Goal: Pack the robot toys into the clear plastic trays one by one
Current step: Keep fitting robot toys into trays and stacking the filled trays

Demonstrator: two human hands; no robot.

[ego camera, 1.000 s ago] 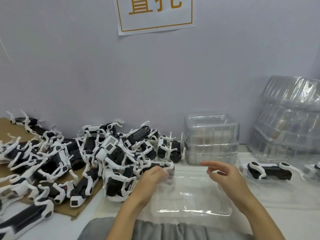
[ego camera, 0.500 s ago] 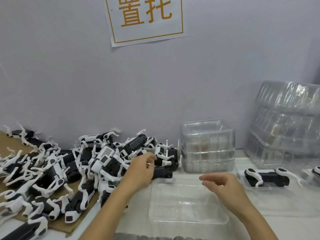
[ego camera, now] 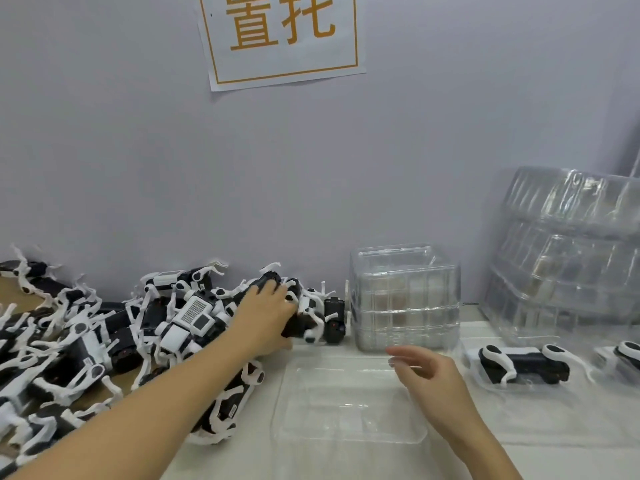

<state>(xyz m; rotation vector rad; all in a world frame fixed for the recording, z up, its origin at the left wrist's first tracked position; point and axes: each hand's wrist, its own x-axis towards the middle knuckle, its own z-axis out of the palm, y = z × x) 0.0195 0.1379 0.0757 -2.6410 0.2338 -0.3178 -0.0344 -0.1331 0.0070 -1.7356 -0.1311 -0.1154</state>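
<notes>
The left hand (ego camera: 266,315) reaches into the right end of the heap of black-and-white four-legged robot toys (ego camera: 114,337), its fingers curled over one black toy body (ego camera: 300,325) that lies with its long axis roughly left to right, its far end toward the stack of clear square plastic tubs (ego camera: 404,296). Which end is the toy's head cannot be told. The right hand (ego camera: 438,382) hovers over the right part of the empty clear plastic tray (ego camera: 343,407), fingers loosely bent and apart, holding nothing.

The tray sits on a white tabletop (ego camera: 554,459) directly in front of the person. To its right, 1 packed black-and-white robot toy (ego camera: 523,363) lies lengthwise left to right in another clear tray. A brown cardboard sheet (ego camera: 20,299) lies under the left of the heap. Behind runs a pale lilac wall (ego camera: 311,168) with a white paper sign with orange characters (ego camera: 282,36), and tall bagged stacks of clear trays (ego camera: 568,251) lean at the far right.

Compared with 0.5 s ago, the left hand has moved farther back and right into the heap, now lying over the toy instead of above it; the right hand has barely shifted.
</notes>
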